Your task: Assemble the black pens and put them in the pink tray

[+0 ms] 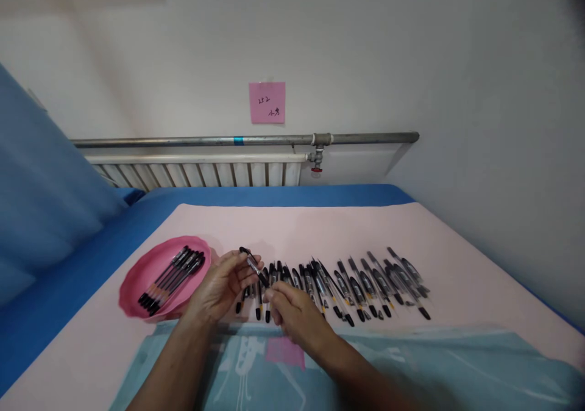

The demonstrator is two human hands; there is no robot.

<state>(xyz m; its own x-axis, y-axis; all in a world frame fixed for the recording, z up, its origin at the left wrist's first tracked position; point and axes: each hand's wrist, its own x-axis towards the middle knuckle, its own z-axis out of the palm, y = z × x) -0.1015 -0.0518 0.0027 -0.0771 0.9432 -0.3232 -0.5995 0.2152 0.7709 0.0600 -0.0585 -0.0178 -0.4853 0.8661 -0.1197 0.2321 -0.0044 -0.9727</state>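
My left hand (231, 277) pinches the upper end of a dark pen part (253, 263), held tilted above the pink cloth. At its lower end, the fingertips of my right hand (292, 307) are closed on the same piece. Whether it is a whole pen or a cap and barrel apart, I cannot make out. Beneath and right of my hands lies a long row of disassembled pen parts (365, 286), with black caps, clear barrels and refills. Left of my left hand, a pink scalloped bowl (132, 271) holds several assembled black pens (171, 280).
A pink cloth (297, 231) covers the blue surface (274, 196). Nearest me lies a light-blue patterned cloth (411, 362). A radiator (196, 172) and a metal pipe (183, 142) run along the back wall, below a pink note (267, 103). A blue curtain (41, 204) hangs at left.
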